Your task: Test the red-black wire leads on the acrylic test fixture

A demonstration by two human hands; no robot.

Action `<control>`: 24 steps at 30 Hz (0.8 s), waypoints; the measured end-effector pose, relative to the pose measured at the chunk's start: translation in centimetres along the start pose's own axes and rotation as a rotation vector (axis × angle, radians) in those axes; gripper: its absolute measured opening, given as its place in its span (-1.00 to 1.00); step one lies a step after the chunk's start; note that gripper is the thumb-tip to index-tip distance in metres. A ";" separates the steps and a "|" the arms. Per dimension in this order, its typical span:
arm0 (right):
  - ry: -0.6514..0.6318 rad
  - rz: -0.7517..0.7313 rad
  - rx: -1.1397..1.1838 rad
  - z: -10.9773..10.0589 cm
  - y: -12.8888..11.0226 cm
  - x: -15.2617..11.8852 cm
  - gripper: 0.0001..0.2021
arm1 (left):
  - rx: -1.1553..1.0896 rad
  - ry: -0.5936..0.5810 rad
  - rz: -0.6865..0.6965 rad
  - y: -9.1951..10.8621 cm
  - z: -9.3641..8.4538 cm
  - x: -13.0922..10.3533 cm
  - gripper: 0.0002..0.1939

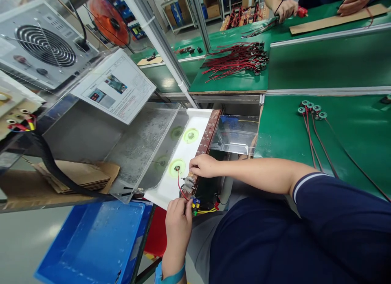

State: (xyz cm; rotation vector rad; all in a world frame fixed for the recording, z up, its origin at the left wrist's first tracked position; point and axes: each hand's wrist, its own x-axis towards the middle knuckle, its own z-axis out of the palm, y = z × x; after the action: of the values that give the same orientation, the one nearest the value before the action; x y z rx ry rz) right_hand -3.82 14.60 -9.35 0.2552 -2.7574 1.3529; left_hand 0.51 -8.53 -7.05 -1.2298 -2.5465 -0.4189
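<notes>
A white panel (198, 122) carries pale green rings and a brown strip (210, 131) with metal studs along its side. In the lower ring (172, 168) sits a small round part (177, 168), from which a red wire (179, 182) runs down. My left hand (179, 219), with a blue wristband, pinches the wire's far end beside blue and yellow connectors (196, 204). Fingers curled, my right hand (204, 166) rests at the strip, above a metal clamp-like fixture (188, 186); what its fingertips hold is hidden.
A blue bin (100, 235) is at lower left, below stacked cardboard (76, 176). A clear plastic guard (152, 153) borders the panel. Several wired round parts (311, 108) lie on the green bench (351, 141), more in a pile (241, 60) behind. Another person's hands (285, 10) work at the top right.
</notes>
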 end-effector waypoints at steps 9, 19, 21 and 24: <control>0.004 0.001 0.005 0.2 0.0 0.1 -0.86 | -0.106 -0.047 -0.114 -0.5 0.2 0.0 -0.80; -0.001 0.013 0.006 0.0 -0.2 0.1 -0.84 | -0.119 -0.038 -0.121 -0.3 -0.1 0.1 -0.79; 0.005 0.015 0.010 0.1 -0.1 0.1 -0.84 | -0.122 -0.042 -0.135 -0.3 0.0 0.1 -0.78; 0.009 0.016 0.014 0.1 -0.1 0.0 -0.85 | -0.135 -0.043 -0.155 -0.4 0.1 0.1 -0.76</control>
State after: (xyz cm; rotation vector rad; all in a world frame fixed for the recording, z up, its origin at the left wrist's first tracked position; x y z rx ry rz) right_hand -3.84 14.45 -9.33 0.2283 -2.7494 1.3741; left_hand 0.17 -8.68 -7.17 -1.1002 -2.6994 -0.6133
